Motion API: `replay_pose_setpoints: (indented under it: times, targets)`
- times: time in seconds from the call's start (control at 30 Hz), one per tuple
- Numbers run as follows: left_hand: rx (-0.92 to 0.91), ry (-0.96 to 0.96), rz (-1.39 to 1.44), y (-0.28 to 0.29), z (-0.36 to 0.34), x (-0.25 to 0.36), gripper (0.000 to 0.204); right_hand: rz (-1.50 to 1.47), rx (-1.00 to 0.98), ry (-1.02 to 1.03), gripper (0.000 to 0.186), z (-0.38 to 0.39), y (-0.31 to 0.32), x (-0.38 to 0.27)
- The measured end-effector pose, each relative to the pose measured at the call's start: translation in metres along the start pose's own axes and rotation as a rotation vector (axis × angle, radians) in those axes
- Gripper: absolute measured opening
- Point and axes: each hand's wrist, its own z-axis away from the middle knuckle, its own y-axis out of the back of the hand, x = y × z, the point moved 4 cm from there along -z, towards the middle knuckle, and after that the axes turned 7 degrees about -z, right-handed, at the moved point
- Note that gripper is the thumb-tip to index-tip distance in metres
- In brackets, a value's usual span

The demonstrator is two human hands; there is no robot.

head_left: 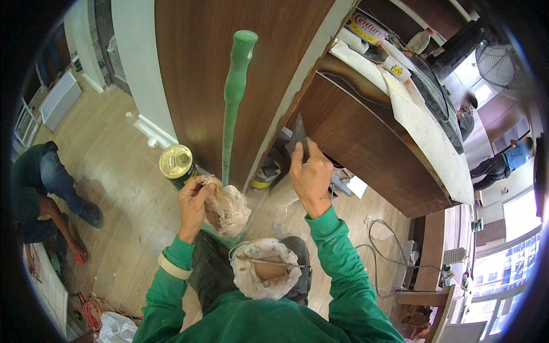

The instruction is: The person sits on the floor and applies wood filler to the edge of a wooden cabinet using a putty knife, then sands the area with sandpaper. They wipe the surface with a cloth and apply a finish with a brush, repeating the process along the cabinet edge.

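My left hand (193,204) is closed on a crumpled, beige-stained cloth or plastic sheet (227,212). My right hand (312,178) pinches a thin, flat grey scraper-like blade (298,135), its tip pointing up beside the edge of a brown wood panel (211,34). A long green handle (238,74) rises in front of the panel, its lower end hidden behind the crumpled sheet. Beside my left hand stands a metal can (176,162) with a gold lid. Close to my body, between my legs, is a bucket (266,267) lined with whitish plastic, a thin stick across its mouth.
A curved wood counter (366,143) stands to the right, with cans, bottles and paper on top. A grey cable (374,243) loops over the floor. One person (51,194) crouches at the left; two others are at the far right. A fan (500,68) stands at upper right.
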Motion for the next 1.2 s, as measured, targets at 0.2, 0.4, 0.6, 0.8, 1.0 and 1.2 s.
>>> replay_pose_setpoints:
  times: [0.2, 0.4, 0.6, 0.8, 1.0, 1.2]
  targets:
    - [-0.003, -0.027, 0.054, -0.007, -0.006, 0.005, 0.011, -0.027, 0.154, 0.004, 0.022, -0.009, -0.02, 0.002]
    - [0.011, -0.004, 0.014, 0.001, 0.001, 0.008, 0.012, -0.047, 0.162, -0.017, 0.021, -0.005, -0.016, 0.005]
    - [0.005, 0.007, 0.02, -0.001, 0.007, 0.008, 0.014, -0.104, 0.122, -0.035, 0.02, -0.002, -0.023, 0.011]
    - [0.004, -0.001, 0.03, 0.0, 0.008, 0.004, 0.014, -0.033, 0.113, -0.053, 0.021, -0.001, -0.025, 0.007]
    - [0.008, 0.039, 0.041, 0.011, 0.013, 0.0, 0.013, 0.012, 0.072, -0.095, 0.021, -0.008, -0.013, -0.003]
    - [0.014, 0.065, 0.027, 0.007, 0.019, -0.007, 0.013, 0.076, -0.086, -0.116, 0.018, -0.004, -0.013, 0.003]
